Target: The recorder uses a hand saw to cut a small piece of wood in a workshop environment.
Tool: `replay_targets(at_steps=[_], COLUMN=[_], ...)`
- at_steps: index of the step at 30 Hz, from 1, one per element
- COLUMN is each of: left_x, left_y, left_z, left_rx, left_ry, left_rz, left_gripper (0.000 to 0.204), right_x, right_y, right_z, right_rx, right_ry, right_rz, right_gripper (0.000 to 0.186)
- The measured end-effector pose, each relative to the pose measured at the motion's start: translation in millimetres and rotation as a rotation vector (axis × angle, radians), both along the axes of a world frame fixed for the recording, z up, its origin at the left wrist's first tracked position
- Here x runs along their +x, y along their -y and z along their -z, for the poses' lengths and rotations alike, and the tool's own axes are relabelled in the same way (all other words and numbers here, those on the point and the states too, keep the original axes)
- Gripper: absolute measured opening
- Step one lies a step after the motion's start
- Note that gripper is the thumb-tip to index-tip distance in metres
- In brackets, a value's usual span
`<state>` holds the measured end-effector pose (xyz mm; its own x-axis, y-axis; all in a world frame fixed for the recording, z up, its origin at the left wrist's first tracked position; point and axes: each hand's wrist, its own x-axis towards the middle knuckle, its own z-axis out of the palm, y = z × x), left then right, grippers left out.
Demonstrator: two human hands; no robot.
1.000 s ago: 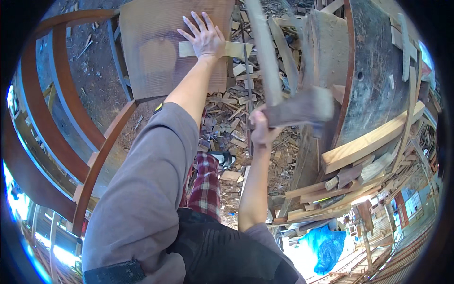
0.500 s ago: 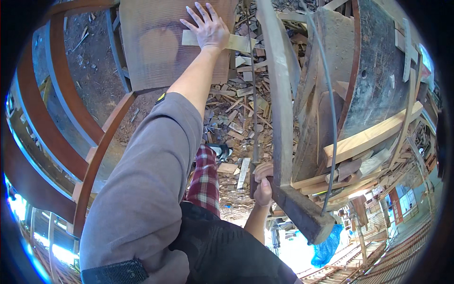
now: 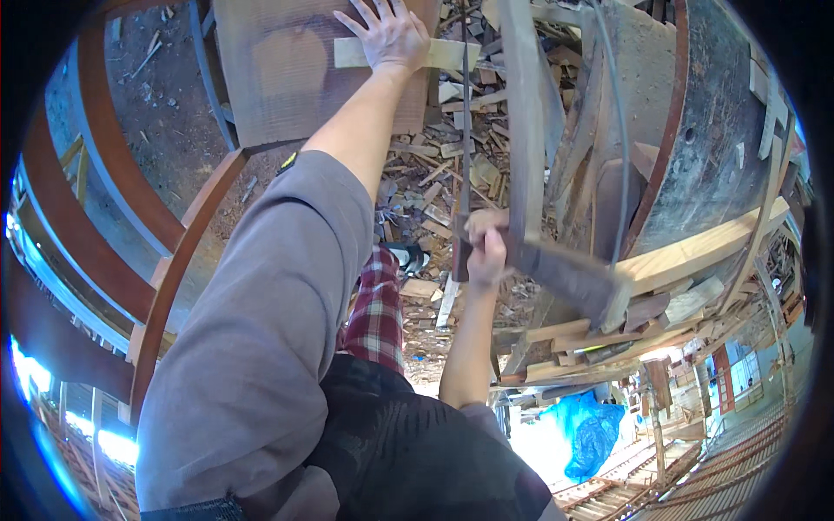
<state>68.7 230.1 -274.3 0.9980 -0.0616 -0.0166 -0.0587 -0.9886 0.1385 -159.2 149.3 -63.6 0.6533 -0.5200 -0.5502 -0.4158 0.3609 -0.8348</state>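
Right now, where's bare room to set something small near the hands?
Looks bare: the brown board, left of the pale strip and the left forearm. Crowded: strip's right end, where the saw in the right hand crosses; wood scraps below; lumber pile at right.

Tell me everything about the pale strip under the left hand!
The pale strip is long and narrow, and looks like bare wood. It lies crosswise on a brown ribbed board, its right end sticking out. The left hand rests on it, hiding its middle. A dark saw blade crosses near that end; whether it has cut in, I can't tell.
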Motion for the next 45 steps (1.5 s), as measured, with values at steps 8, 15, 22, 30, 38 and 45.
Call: replay_targets(at_steps=[8,15,22,30,38,45], left_x=[10.0,7.3,9.2,7.4,5.3,5.3], left_y=[-0.4,2.9,-5.5,-0.2,0.3,5.1], left_z=[7.1,15.9,8.8,12.8,21.6,23.6], left_rx=[-0.029,-0.036,0.012,-0.012,-0.004,0.040], left_ry=[0.037,0.082,0.088,0.088,0.111,0.117], left_rz=[-0.026,-0.042,-0.033,-0.015,0.016,0.024], left_gripper=[0.067,0.063,0.064,0.067,0.067,0.067], right_x=[-1.2,3.5,-69.4,-108.9,-99.5,-21.2], right_y=[19.8,2.8,21.2,-18.2,-8.9,39.7], right_z=[38.4,-18.6,-44.4,30.1,26.4,-40.5], right_rx=[-0.622,-0.052,-0.298,-0.124,-0.269,-0.158], right_ry=[0.193,0.161,0.205,0.362,0.351,0.143], right_rz=[-0.454,-0.027,-0.365,-0.040,-0.206,-0.190], right_gripper=[0.016,0.013,0.020,0.020,0.021,0.014])
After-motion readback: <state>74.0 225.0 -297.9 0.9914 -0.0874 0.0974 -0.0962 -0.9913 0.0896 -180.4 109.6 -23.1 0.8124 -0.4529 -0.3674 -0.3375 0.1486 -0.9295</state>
